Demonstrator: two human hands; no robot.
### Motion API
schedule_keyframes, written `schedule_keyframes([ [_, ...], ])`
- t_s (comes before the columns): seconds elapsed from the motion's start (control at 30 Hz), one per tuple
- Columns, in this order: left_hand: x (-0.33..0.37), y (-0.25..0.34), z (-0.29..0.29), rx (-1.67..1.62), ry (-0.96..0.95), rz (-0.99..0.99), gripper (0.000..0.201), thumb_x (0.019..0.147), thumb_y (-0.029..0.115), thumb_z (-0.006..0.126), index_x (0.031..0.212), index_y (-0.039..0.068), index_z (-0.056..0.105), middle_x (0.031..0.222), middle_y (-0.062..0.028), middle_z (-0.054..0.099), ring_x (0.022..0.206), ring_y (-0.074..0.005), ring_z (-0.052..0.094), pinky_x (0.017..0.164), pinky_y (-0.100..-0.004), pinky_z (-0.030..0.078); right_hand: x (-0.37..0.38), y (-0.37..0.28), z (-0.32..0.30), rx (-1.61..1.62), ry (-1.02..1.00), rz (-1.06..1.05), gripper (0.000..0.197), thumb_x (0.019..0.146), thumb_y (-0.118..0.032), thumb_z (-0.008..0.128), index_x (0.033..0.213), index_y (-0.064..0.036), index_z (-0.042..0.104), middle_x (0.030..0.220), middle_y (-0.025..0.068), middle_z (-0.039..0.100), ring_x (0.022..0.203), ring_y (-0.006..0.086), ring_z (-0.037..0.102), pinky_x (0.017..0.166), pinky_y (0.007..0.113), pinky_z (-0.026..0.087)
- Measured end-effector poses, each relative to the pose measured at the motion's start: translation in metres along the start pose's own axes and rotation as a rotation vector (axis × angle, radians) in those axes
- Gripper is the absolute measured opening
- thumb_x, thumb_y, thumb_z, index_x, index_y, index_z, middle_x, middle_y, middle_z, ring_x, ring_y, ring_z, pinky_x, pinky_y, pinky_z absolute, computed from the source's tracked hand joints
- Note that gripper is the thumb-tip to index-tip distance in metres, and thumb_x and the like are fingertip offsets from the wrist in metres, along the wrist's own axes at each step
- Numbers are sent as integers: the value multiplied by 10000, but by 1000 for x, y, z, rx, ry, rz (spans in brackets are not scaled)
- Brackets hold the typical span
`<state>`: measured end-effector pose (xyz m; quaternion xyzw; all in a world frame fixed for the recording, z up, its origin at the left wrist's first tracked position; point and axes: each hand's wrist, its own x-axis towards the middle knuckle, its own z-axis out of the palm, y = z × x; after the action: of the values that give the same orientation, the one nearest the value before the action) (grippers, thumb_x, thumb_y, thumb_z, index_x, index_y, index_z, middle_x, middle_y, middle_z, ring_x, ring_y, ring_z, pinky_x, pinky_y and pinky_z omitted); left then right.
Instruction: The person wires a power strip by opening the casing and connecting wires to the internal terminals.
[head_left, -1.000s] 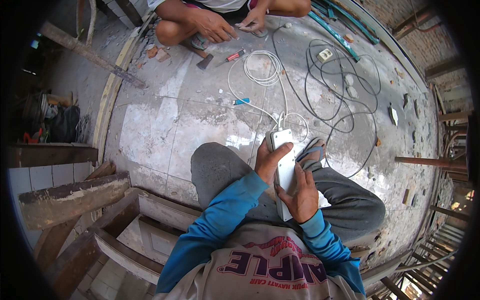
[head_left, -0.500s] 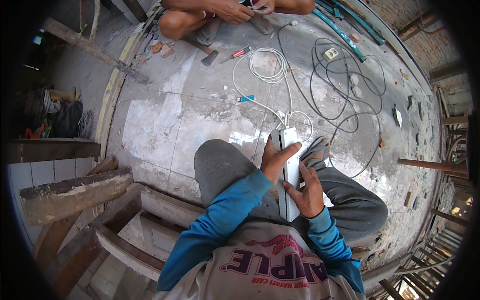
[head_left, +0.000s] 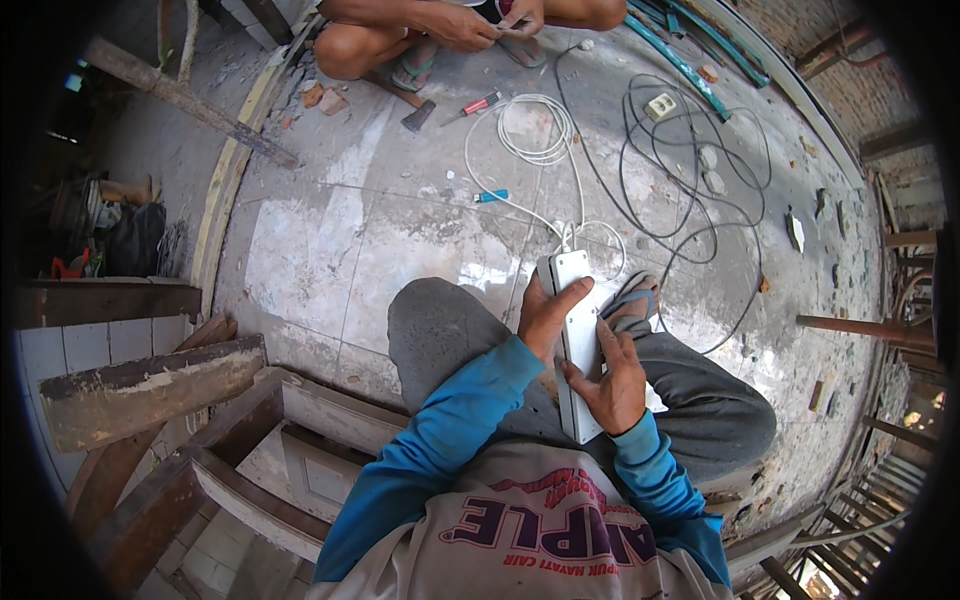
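A long white power strip (head_left: pixel 581 338) lies lengthwise over my lap, its flat, screw-dotted face upward. My left hand (head_left: pixel 545 316) grips its far half from the left, thumb across the face. Along the right side of the strip, my right hand (head_left: pixel 617 384) is wrapped about the near half, with the thumb on the face. Fingers beneath the strip are hidden. A white cable (head_left: pixel 537 157) leaves the far end and lies in loops on the floor. Beyond it are a screwdriver with a red handle (head_left: pixel 481 105) and a small blue tool (head_left: pixel 491 197), whose kind I cannot make out.
Black cable (head_left: pixel 652 150) sprawls at the right with a pale socket block (head_left: pixel 660 107). A hatchet (head_left: pixel 418 116) lies by another person's sandalled feet; that person's hands (head_left: pixel 475 27) meet at the far edge. A wooden frame (head_left: pixel 240 430) stands left, green poles (head_left: pixel 680 65) far right.
The dark gap along the strip's left side has narrowed, and its far end has tipped slightly leftward. Both my hands keep hold. The other person's hands have shifted a little.
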<state>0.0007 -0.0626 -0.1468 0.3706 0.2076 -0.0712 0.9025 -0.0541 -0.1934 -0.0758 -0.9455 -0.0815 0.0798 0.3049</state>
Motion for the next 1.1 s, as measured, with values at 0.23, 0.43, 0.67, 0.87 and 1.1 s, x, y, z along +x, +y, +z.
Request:
schedule_keyframes([
  [0.23, 1, 0, -11, -70, -37, -27, 326, 887, 65, 596, 1201, -5, 542, 1041, -125, 650, 891, -222, 672, 774, -359, 566, -3, -11, 4, -65, 16, 32, 754, 713, -296, 835, 1322, 12, 515, 1105, 238, 552, 962, 411, 611, 784, 450, 531],
  [0.43, -9, 15, -5, -75, -87, -24, 351, 874, 94, 577, 1206, -17, 552, 1060, -158, 656, 918, -252, 670, 789, -405, 574, 4, -6, -9, 101, 77, -43, 562, 834, -238, 758, 1304, -8, 553, 1067, 198, 562, 916, 349, 604, 805, 415, 504],
  [0.67, -11, 16, -3, 51, -238, -64, 376, 897, 195, 594, 1215, 0, 550, 1085, -116, 635, 951, -190, 650, 828, -347, 547, 78, 0, -26, 412, 54, -191, 453, 895, -226, 706, 1305, -57, 610, 987, 130, 556, 884, 253, 561, 796, 338, 470],
  [0.87, -14, 0, -3, -33, -215, 57, 593, 813, 127, 794, 1287, 15, 457, 1091, -64, 595, 956, -137, 623, 833, -293, 567, 66, -15, -14, 371, 127, -45, 673, 722, -292, 850, 1274, -11, 587, 1055, 183, 585, 964, 332, 603, 842, 395, 491],
  [1.1, -23, 2, 10, 121, -190, 53, 862, 770, 22, 802, 1453, 21, 276, 1303, -133, 505, 1167, -219, 573, 951, -348, 548, 64, -27, -21, 232, 187, 54, 637, 669, -256, 860, 1192, 1, 604, 1025, 187, 605, 923, 359, 633, 787, 399, 526],
])
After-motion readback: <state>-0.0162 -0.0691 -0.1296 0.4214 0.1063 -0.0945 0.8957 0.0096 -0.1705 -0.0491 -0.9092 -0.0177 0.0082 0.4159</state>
